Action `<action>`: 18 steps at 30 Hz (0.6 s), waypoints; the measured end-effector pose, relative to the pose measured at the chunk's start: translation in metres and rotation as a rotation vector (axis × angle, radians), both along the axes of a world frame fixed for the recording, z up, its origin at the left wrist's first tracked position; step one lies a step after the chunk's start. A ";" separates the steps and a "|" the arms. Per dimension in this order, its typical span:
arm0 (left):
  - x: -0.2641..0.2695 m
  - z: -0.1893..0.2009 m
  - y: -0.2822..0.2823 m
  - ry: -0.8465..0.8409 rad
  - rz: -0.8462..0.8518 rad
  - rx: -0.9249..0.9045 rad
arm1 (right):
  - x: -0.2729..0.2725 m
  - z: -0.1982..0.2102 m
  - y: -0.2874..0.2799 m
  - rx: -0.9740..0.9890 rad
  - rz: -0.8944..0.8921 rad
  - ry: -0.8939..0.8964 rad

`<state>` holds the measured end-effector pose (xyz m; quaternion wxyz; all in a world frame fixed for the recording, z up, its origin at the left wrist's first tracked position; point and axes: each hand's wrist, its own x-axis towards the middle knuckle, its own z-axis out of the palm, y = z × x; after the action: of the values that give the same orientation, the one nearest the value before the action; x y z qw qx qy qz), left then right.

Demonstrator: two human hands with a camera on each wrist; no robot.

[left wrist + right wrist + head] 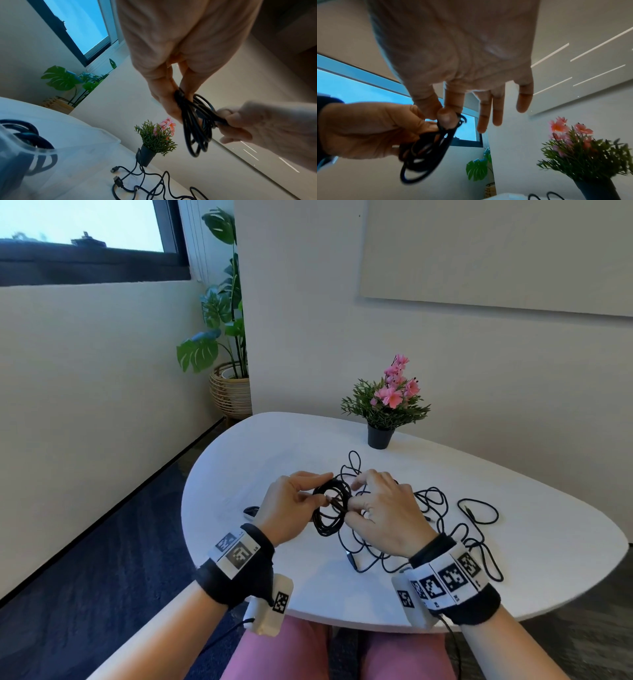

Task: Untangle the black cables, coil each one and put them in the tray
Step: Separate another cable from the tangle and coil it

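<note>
My left hand and right hand both pinched 1 nearly finished coil, a coiled cable already lay in the tray, and the tangle on the desk remained.

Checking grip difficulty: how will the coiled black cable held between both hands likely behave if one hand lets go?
The coiled cable looks thin and floppy; its uneven loops would probably spring apart. The left hand and right hand both pinch it, suggesting it needs restraint. Likely light.
</note>
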<state>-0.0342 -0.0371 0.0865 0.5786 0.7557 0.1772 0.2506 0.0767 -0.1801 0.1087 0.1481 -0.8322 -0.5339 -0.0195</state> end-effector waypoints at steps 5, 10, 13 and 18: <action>0.006 0.001 -0.005 0.020 0.043 0.167 | -0.003 0.005 0.012 -0.073 -0.086 0.045; 0.005 0.007 -0.001 -0.025 0.030 0.032 | -0.011 -0.006 0.018 0.428 -0.160 0.332; 0.003 0.006 -0.004 -0.078 0.009 0.053 | -0.018 -0.014 0.020 0.588 -0.248 0.319; 0.003 -0.003 -0.008 -0.121 0.088 0.243 | -0.021 -0.023 0.021 0.753 -0.185 0.326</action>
<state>-0.0314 -0.0450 0.0837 0.4809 0.7951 0.1432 0.3405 0.0557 -0.1594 0.0858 0.5223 -0.7564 -0.3823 -0.0945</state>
